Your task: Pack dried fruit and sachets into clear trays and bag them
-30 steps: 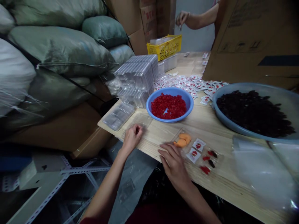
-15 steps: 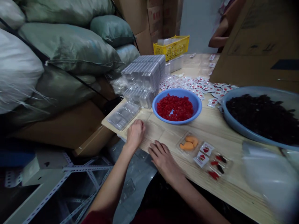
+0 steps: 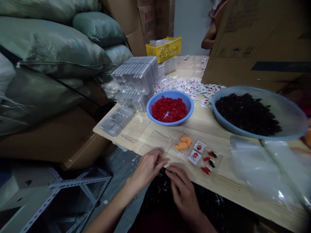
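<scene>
My left hand (image 3: 148, 165) is over the table's front edge, thumb out and fingers curled; its fingertips are blurred. My right hand (image 3: 183, 191) is close by at the edge, fingers bent and apart, with nothing visible in them. Just beyond my hands lies a clear plastic tray (image 3: 159, 139), with another clear tray (image 3: 134, 131) to its left. To the right, a filled clear tray (image 3: 220, 159) holds curved orange pieces (image 3: 184, 143), two printed sachets (image 3: 194, 156), and red pieces (image 3: 206, 170) with dark pieces (image 3: 212, 164).
A blue bowl (image 3: 170, 124) of red pieces and a wide blue basin (image 3: 243, 131) of dark pieces stand behind. Stacked clear trays (image 3: 138, 76), scattered sachets (image 3: 184, 86), a yellow basket (image 3: 167, 50), plastic bags (image 3: 250, 161) and a carton (image 3: 233, 69) surround them. A person's arm (image 3: 210, 35) shows at the back.
My left hand has moved right and toward me, away from the clear trays, closer to my right hand. My right hand has drawn back off the tabletop. The view has turned slightly right.
</scene>
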A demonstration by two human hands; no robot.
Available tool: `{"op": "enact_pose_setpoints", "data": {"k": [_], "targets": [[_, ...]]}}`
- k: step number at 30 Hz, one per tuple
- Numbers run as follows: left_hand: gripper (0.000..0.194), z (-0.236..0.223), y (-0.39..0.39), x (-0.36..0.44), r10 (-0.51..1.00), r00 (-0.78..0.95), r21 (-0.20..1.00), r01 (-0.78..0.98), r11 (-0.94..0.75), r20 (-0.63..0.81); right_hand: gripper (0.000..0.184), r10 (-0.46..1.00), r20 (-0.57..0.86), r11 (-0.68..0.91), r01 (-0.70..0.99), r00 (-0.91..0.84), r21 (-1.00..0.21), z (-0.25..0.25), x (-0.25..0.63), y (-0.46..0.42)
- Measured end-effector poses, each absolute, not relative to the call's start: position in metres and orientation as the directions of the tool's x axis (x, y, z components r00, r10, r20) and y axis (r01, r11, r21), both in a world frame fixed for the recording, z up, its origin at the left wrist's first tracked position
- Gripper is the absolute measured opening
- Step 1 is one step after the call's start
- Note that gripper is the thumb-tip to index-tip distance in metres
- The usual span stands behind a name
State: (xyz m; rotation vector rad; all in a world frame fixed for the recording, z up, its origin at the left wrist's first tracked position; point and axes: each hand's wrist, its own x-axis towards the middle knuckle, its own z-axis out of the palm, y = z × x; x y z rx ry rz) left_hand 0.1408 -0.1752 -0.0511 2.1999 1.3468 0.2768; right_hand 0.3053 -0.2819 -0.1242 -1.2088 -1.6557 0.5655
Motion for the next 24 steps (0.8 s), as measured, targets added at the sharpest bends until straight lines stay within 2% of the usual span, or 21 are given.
{"op": "enact_pose_setpoints", "data": {"k": [5,7,8,10,12,13,15,17,20,24], "targets": [[0.015,-0.067,-0.179,0.157,0.909,0.399,0.437,0.844,-0.311,-0.123,0.029,0.978,0.186,0.163,0.208,0.097,-0.965,-0.131,0.303,-0.302],[0.016,-0.057,-0.181,0.155,0.917,0.374,0.427,0.858,-0.286,-0.138,0.024,0.989,0.015,0.012,0.024,0.149,-1.0,-0.129,0.297,-0.303],[0.015,-0.049,-0.186,0.154,0.917,0.368,0.454,0.851,-0.265,-0.156,0.029,0.984,-0.095,-0.078,-0.113,0.148,-0.991,-0.127,0.295,-0.301],[0.013,-0.034,-0.199,0.154,0.903,0.378,0.57,0.796,-0.204,-0.205,0.043,0.961,-0.269,-0.217,-0.434,0.061,-0.874,-0.121,0.289,-0.295],[0.011,-0.027,-0.215,0.158,0.868,0.43,0.712,0.689,-0.139,-0.246,0.053,0.95,-0.307,-0.264,-0.681,-0.061,-0.683,-0.114,0.287,-0.285],[0.011,-0.028,-0.221,0.162,0.848,0.464,0.774,0.624,-0.109,-0.255,0.057,0.951,-0.293,-0.264,-0.753,-0.098,-0.603,-0.111,0.286,-0.279],[0.011,-0.035,-0.23,0.17,0.83,0.499,0.862,0.505,-0.044,-0.25,0.064,0.957,-0.26,-0.253,-0.816,-0.131,-0.519,-0.106,0.287,-0.269],[0.013,-0.045,-0.232,0.178,0.852,0.467,0.909,0.416,0.025,-0.237,0.067,0.958,-0.244,-0.262,-0.811,-0.152,-0.523,-0.103,0.288,-0.263],[0.017,-0.055,-0.23,0.185,0.889,0.39,0.939,0.325,0.109,-0.238,0.071,0.957,-0.236,-0.279,-0.773,-0.171,-0.57,-0.1,0.29,-0.26],[0.021,-0.057,-0.231,0.187,0.911,0.336,0.947,0.287,0.141,-0.238,0.071,0.951,-0.252,-0.29,-0.796,-0.178,-0.532,-0.099,0.291,-0.262]]}}
